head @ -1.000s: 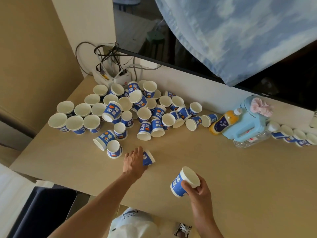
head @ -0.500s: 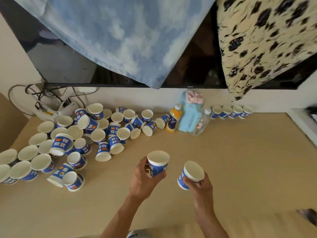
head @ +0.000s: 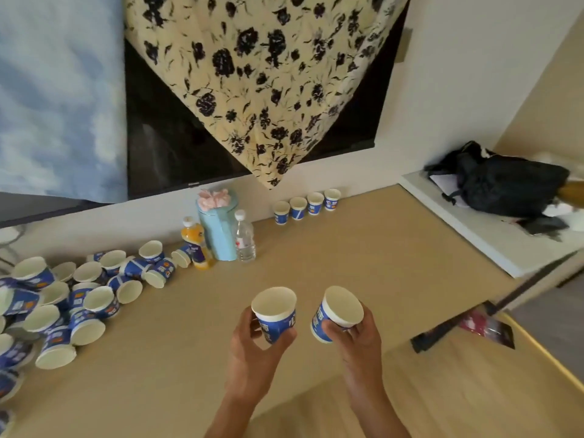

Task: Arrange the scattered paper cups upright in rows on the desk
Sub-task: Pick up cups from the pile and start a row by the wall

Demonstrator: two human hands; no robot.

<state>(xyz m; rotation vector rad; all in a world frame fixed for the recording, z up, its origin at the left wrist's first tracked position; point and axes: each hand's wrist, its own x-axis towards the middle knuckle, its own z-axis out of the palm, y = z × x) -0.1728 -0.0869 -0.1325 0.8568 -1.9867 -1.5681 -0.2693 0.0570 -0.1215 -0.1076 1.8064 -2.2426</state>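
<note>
My left hand (head: 252, 352) grips a blue and white paper cup (head: 275, 312) mouth up, above the desk (head: 363, 279). My right hand (head: 357, 343) holds a second paper cup (head: 336, 312), tilted a little to the left. A pile of scattered cups (head: 79, 298) covers the desk's left side, some upright, some on their sides. A short row of several upright cups (head: 306, 205) stands against the back wall on the right.
An orange drink bottle (head: 196, 243), a light blue jug (head: 218, 226) and a clear water bottle (head: 244, 237) stand at the back. A black bag (head: 505, 184) lies on a white shelf (head: 474, 229) at right. Patterned cloths hang over a dark screen behind.
My left hand has picked a cup up off the desk and lifted it beside the cup in my right hand. The view has swung to the right, towards the row at the wall.
</note>
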